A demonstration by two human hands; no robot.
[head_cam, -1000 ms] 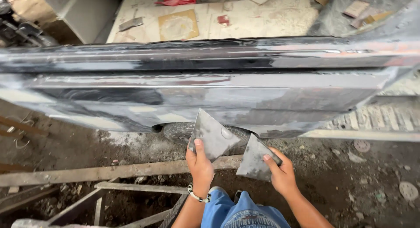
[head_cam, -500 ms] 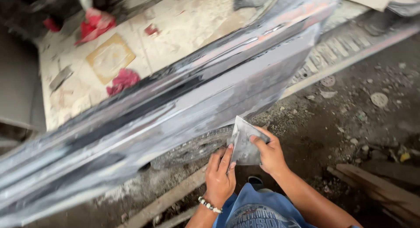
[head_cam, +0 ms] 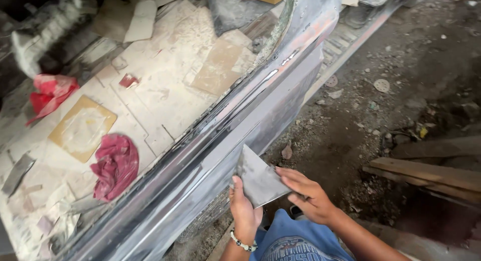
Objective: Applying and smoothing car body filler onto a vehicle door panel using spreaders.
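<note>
Seen from above, a person crouches beside the lower side panel of a vehicle body (head_cam: 220, 156), a long dark grey strip with glossy patches that runs on a slant from the lower left to the top centre. Both hands meet low in the middle over a flat grey metal scraper blade (head_cam: 258, 178), roughly square and smeared with dried filler. The left hand (head_cam: 244, 211), with a beaded bracelet (head_cam: 242, 242) on its wrist, is closed round the blade's lower edge from beneath, thumb lying up along its face. The right hand (head_cam: 306, 193) comes in from the right with fingers mostly straight and loosely spread, their tips resting on the blade's right edge; whether it grips or only touches cannot be told. The blade is tilted, its upper corner just beside the panel, and it is unclear whether the two touch. Below the hands is a blue printed garment (head_cam: 295, 241) worn by the person. Left of the panel lies the dusty vehicle floor (head_cam: 165, 100), carrying two crumpled red rags (head_cam: 115, 163), (head_cam: 50, 93) and a tan square of cardboard (head_cam: 82, 125). Right of the panel is dark dirt ground (head_cam: 381, 120) strewn with small stones and round sanding discs (head_cam: 382, 85), with wooden planks (head_cam: 431, 173) at the right edge.
</note>
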